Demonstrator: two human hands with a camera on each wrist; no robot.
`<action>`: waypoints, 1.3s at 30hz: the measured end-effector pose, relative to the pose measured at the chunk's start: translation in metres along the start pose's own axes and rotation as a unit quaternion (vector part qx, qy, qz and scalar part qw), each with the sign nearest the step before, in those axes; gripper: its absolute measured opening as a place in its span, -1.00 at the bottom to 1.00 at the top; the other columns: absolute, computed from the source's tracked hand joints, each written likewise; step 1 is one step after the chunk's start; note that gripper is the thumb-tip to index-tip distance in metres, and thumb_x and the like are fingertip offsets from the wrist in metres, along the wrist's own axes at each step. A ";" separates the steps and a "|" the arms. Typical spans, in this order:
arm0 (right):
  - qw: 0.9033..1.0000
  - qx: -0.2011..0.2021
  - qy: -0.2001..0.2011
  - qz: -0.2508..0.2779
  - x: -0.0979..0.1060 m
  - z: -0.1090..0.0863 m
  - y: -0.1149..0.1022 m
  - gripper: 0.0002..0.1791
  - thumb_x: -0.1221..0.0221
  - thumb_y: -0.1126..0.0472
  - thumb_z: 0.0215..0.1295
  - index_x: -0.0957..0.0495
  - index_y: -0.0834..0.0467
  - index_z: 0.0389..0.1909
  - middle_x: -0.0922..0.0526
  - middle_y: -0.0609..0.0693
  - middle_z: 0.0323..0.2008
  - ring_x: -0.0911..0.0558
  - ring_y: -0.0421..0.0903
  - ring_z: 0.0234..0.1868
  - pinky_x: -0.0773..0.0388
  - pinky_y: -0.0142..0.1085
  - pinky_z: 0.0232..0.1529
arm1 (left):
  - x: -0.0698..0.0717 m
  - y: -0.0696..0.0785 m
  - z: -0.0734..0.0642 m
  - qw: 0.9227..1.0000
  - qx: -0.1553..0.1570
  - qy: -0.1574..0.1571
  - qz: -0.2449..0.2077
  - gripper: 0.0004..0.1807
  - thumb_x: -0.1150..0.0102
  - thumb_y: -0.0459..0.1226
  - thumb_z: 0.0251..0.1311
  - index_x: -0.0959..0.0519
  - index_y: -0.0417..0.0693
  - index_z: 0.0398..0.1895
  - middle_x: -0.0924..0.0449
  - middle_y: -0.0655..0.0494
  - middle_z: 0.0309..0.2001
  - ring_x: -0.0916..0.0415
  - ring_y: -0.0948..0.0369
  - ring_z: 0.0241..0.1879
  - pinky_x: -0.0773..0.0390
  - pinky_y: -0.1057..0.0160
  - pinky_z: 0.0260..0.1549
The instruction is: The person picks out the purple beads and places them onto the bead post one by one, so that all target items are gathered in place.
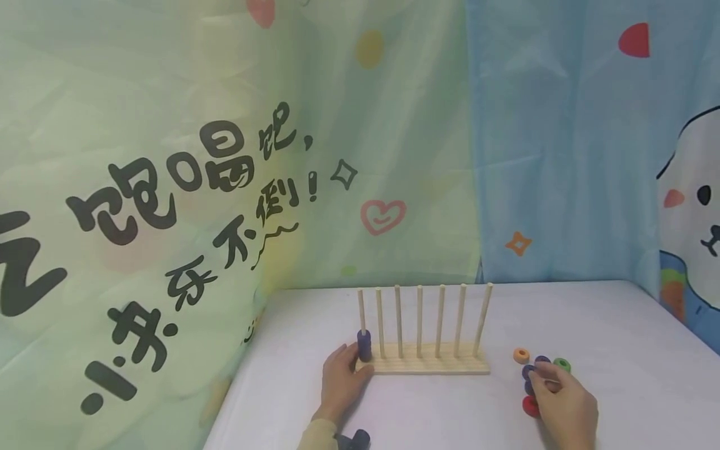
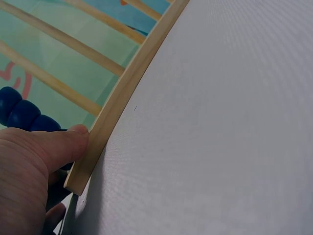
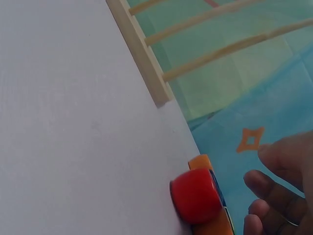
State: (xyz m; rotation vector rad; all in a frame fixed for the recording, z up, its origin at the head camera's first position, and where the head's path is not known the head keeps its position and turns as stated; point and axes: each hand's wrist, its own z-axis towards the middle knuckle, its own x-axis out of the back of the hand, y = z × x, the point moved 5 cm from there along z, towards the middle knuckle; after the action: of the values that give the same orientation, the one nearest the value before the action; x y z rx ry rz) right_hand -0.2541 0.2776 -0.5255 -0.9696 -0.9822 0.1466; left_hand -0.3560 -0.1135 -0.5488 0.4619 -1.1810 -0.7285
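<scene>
With our left hand [image 1: 344,379] we grip the wooden rack [image 1: 424,367] at its left end, thumb on the front edge; our right hand [image 1: 567,405] hovers by the loose beads, thumb and fingers parted (whether a fingertip touches one, we cannot tell). Ideally, we pinch one blue bead [image 1: 525,374] by its rim, hole clear, and keep the rack braced. Around it on the worktop [image 1: 427,412] lie orange [image 1: 518,357], green [image 1: 564,364] and red [image 1: 529,407] beads; stacked blue beads [image 1: 364,347] sit on the leftmost peg [image 1: 362,310].
</scene>
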 end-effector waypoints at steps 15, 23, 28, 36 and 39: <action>0.993 -0.091 -0.050 -0.048 0.005 0.009 0.027 -0.53 -0.20 0.26 0.25 -0.44 0.34 0.17 -0.56 0.38 0.01 -0.52 0.33 -0.06 -0.42 0.17 -0.07 | -0.005 -0.003 0.002 1.000 0.012 -0.012 0.002 -0.42 -0.37 -0.10 0.07 -0.55 -0.04 0.19 -0.60 0.03 0.15 -0.33 -0.07 0.31 -0.19 -0.19 0.34; 0.985 -0.137 -0.085 -0.064 -0.003 0.011 0.035 -0.53 -0.15 0.23 0.35 -0.39 0.35 0.21 -0.50 0.41 0.00 -0.49 0.33 -0.08 -0.48 0.11 -0.14 | -0.002 -0.002 0.001 1.000 0.020 -0.013 0.000 -0.41 -0.37 -0.11 0.07 -0.55 -0.07 0.20 -0.60 0.00 0.16 -0.33 -0.09 0.31 -0.18 -0.21 0.33; 0.984 -0.136 -0.092 -0.070 -0.009 0.011 0.037 -0.50 -0.16 0.19 0.36 -0.36 0.36 0.22 -0.52 0.39 -0.04 -0.50 0.30 -0.11 -0.48 0.06 -0.17 | -0.002 -0.002 0.000 1.000 0.023 -0.014 -0.001 -0.41 -0.38 -0.11 0.07 -0.54 -0.08 0.20 -0.60 -0.01 0.15 -0.32 -0.09 0.32 -0.18 -0.22 0.33; 0.984 -0.123 -0.089 -0.095 -0.005 0.007 0.032 -0.48 -0.18 0.12 0.32 -0.39 0.40 0.15 -0.57 0.36 -0.18 -0.52 0.24 -0.22 -0.44 0.02 -0.21 | -0.002 -0.002 0.000 1.000 0.023 -0.011 -0.002 -0.40 -0.39 -0.11 0.06 -0.54 -0.11 0.20 -0.60 -0.02 0.15 -0.33 -0.10 0.31 -0.19 -0.21 0.33; 0.982 -0.133 -0.095 -0.100 -0.004 0.006 0.032 -0.45 -0.16 0.10 0.32 -0.37 0.42 0.16 -0.56 0.36 -0.18 -0.51 0.25 -0.22 -0.45 0.02 -0.21 | -0.002 -0.002 0.000 1.000 0.020 -0.010 -0.002 -0.40 -0.39 -0.11 0.06 -0.54 -0.11 0.20 -0.60 -0.02 0.15 -0.33 -0.10 0.31 -0.20 -0.21 0.33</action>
State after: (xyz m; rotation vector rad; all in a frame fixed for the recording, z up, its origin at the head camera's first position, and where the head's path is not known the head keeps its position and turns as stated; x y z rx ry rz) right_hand -0.2516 0.2980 -0.5508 -1.1075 -1.2912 -0.0637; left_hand -0.3567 -0.1136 -0.5512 0.4910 -1.2147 -0.7161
